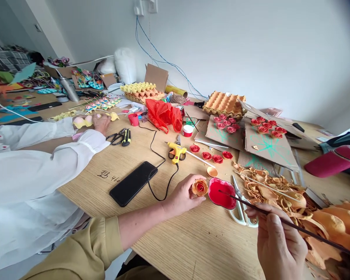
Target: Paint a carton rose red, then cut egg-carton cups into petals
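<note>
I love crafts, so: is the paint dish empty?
Not empty: the dish holds red paint, spread across its bottom; depth unclear.

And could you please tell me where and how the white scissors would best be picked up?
Probably take the scissors by the handle loops, from the near side: they lie flat, loops toward the wearer, blades pointing away beside the paint dish. The brush in the right hand crosses over them in view, so avoid its shaft.
</note>
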`<action>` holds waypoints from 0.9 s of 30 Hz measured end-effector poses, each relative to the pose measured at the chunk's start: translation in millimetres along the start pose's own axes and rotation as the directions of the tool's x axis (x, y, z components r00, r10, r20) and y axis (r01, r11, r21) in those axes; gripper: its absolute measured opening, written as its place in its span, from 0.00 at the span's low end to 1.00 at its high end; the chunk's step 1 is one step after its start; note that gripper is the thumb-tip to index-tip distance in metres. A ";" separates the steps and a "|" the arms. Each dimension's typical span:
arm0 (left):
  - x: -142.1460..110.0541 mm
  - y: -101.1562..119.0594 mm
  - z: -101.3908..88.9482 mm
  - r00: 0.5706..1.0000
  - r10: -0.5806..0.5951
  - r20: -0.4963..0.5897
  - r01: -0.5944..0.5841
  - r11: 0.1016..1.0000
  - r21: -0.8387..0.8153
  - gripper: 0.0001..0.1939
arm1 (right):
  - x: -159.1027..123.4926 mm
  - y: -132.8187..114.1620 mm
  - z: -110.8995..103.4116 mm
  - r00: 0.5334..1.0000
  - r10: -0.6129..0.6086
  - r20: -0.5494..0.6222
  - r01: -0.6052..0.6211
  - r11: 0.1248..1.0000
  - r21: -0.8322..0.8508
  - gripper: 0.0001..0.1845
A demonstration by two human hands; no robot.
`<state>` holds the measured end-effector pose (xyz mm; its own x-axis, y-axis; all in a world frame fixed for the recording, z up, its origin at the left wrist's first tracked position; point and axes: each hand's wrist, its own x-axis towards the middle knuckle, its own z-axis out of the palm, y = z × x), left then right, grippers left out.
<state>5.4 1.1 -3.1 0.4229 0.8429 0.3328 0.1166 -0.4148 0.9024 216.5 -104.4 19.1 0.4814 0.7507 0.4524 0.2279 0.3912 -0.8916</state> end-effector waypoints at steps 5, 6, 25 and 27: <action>-0.6 0.7 -2.0 0.999 -0.029 0.014 0.029 0.999 0.019 0.26 | 1.7 -3.8 -3.6 0.987 -0.156 0.045 0.162 0.934 -0.320 0.11; -0.7 0.8 -2.4 0.999 -0.033 0.021 0.032 0.999 0.022 0.26 | 2.6 -5.2 -4.0 0.977 -0.197 0.081 0.213 0.898 -0.386 0.10; -1.6 3.3 -2.2 0.999 0.014 0.042 -0.017 0.997 0.074 0.25 | 14.4 -9.9 -2.9 0.798 -0.256 0.545 0.542 0.700 -0.465 0.07; -2.1 3.7 -0.7 0.999 0.022 0.041 -0.024 0.998 0.061 0.24 | 14.9 -11.2 -2.4 0.802 -0.255 0.540 0.538 0.701 -0.467 0.07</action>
<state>4.3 -2.0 -0.2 0.4616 0.8190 0.3407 0.1610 -0.4551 0.8758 223.2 -98.9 35.8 -0.1296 0.7896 0.5998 0.8144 0.4298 -0.3899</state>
